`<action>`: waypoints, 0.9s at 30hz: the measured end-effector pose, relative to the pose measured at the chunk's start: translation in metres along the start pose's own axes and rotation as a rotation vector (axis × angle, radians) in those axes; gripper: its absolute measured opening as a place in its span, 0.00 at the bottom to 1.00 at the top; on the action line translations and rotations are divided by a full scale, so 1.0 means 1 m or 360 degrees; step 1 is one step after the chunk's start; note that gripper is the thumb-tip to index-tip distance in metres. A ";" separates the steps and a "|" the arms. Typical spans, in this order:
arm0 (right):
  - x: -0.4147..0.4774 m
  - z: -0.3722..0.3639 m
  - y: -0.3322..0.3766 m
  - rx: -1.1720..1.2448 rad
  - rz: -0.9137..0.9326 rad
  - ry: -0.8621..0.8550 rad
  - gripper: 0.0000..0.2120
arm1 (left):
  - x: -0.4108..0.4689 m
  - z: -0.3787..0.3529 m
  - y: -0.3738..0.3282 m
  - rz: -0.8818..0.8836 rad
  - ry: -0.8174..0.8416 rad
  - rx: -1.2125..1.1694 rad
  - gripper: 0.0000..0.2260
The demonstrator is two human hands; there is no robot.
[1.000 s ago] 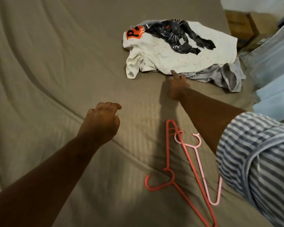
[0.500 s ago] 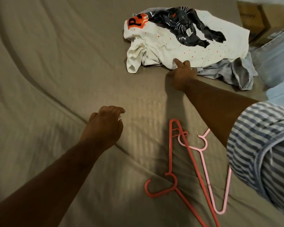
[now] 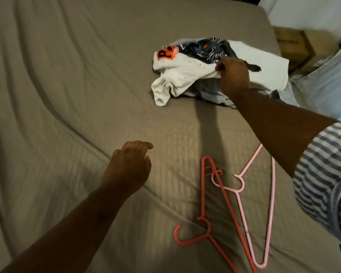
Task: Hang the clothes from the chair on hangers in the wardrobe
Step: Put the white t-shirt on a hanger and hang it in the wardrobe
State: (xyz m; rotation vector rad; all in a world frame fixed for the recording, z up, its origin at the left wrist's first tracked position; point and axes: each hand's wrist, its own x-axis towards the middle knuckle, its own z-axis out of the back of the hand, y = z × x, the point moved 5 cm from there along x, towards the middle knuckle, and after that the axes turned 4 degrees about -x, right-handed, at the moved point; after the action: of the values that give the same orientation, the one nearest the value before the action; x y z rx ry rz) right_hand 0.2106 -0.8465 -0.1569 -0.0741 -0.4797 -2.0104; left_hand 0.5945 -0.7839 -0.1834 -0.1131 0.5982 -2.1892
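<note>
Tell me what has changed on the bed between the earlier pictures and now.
The right hand moved forward onto the white shirt, and its fingers now pinch and bunch the cloth. The left hand stays empty over the bed; the red hanger and pink hanger lie as before.

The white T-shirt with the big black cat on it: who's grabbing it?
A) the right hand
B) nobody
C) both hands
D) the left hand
A: the right hand pinches a bunched fold of the white T-shirt, while the left hand is well apart from it with loosely curled fingers, holding nothing.
</note>
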 end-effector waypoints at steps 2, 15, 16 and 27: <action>0.012 0.038 0.012 0.0124 0.0006 -0.0115 0.14 | -0.014 0.014 -0.011 0.0047 -0.0081 -0.0073 0.16; 0.010 0.393 0.186 0.0685 0.0370 -0.0472 0.13 | -0.041 0.177 -0.184 -0.0154 -0.0552 -0.0664 0.19; -0.002 0.420 0.199 0.0715 0.0408 -0.0489 0.12 | -0.045 0.194 -0.206 -0.0186 -0.0583 -0.0799 0.17; -0.105 0.553 0.273 0.1929 0.0216 -0.0172 0.08 | -0.115 0.299 -0.298 -0.0014 -0.0874 -0.1182 0.29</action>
State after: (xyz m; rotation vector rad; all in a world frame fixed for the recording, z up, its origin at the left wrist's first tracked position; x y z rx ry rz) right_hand 0.4132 -0.6649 0.4065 0.5139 -1.6166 -1.3082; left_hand 0.5391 -0.6521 0.2304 -1.0619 1.0399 -1.7205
